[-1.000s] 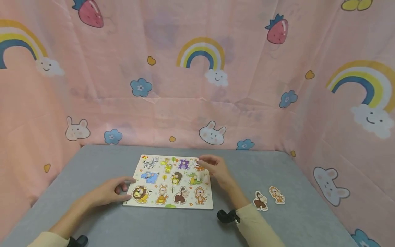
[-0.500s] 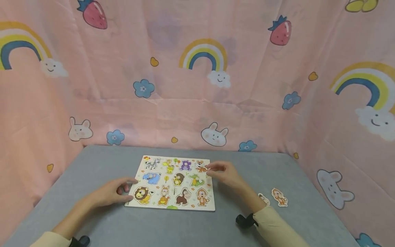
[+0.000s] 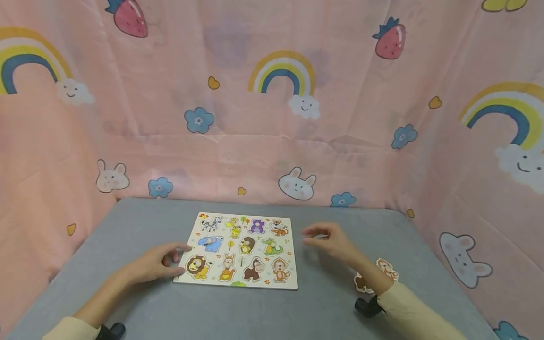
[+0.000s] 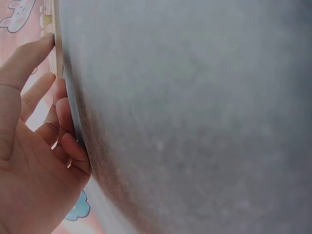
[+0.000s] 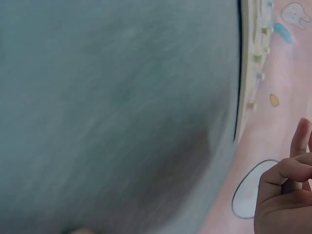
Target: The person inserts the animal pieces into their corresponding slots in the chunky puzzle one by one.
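A pale animal puzzle board lies on the table, with pictures of a zebra, a giraffe, an elephant, a lion and others. At its left edge is my left hand; in the left wrist view its thumb and a finger touch the side of the board. Beyond the right edge hovers my right hand, fingers loosely bent and holding nothing. The tiger piece sits in the top right corner of the board. Under my right forearm, partly hidden, lie a loose monkey piece and a loose brown piece.
Grey cloth covers the table. Around its back and sides hangs a pink curtain printed with rainbows, strawberries and rabbits. Each wrist wears a black camera strap, the right one close above the table.
My right hand has drawn back rightward from the tiger piece, uncovering it. That forearm now partly covers the two loose pieces. The left hand keeps its place at the board's edge.
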A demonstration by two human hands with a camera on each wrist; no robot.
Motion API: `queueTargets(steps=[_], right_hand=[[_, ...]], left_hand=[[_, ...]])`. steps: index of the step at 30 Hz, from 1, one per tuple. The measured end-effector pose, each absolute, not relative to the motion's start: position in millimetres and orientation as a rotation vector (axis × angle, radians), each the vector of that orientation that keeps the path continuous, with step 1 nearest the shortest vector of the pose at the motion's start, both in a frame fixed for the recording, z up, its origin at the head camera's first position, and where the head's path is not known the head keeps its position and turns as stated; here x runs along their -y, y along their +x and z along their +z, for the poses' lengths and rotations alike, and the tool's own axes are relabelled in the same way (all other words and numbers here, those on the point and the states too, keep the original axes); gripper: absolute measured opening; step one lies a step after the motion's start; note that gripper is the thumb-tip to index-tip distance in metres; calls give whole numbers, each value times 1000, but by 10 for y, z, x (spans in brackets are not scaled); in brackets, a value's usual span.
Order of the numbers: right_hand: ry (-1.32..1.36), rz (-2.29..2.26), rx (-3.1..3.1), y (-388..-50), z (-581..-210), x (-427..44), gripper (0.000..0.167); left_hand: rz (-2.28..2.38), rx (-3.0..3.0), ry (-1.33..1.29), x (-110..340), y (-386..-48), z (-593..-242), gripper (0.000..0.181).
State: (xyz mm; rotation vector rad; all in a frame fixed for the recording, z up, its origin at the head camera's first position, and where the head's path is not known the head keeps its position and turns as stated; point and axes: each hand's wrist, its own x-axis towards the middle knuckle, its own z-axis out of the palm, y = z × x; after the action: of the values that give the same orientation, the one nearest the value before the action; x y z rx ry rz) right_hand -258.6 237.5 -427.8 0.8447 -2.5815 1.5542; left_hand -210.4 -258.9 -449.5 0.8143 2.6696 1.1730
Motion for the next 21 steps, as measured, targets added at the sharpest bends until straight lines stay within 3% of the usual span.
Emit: queueTargets(steps=[21], right_hand=[[737, 1516, 2606, -2418, -4314, -3032, 31]], left_hand=[[1158, -2709, 800, 2601, -2110, -4539, 52]])
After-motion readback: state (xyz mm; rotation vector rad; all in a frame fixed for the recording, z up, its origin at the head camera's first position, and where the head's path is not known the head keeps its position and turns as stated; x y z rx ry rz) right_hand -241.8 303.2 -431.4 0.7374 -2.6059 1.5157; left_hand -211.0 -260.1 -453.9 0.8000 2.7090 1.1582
